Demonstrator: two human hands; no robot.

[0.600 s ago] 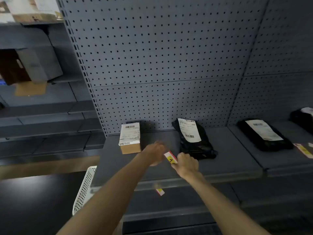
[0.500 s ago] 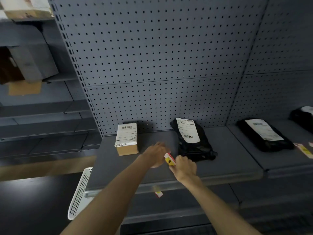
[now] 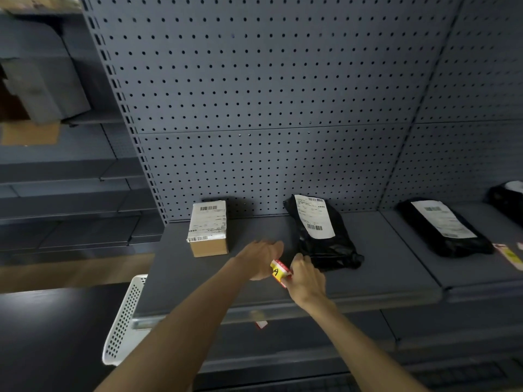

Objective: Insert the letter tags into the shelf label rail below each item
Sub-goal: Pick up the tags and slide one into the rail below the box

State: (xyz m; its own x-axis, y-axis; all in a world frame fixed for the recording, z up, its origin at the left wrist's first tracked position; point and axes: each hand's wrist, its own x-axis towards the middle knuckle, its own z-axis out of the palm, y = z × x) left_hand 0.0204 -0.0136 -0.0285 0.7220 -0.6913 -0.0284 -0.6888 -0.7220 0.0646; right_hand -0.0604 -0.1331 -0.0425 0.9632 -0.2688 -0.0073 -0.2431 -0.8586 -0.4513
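Note:
Over the grey shelf, my right hand pinches a red, white and yellow letter tag marked with a black letter. My left hand sits just left of the tag with its fingers at the tag's edge; whether it grips the tag is unclear. A small cardboard box with a white label stands behind my left hand. A black mailer bag lies behind my right hand. Below the hands runs the clear label rail, with a red-and-white tag hanging from it.
A second black mailer bag lies on the shelf section to the right, with another tag at that shelf's front. A third black bag is at the far right edge. A white perforated basket stands at the lower left. Pegboard backs the shelf.
Both hands have stayed together over the shelf with the tag between them. The tag has tilted a little more upright, and the view has shifted slightly.

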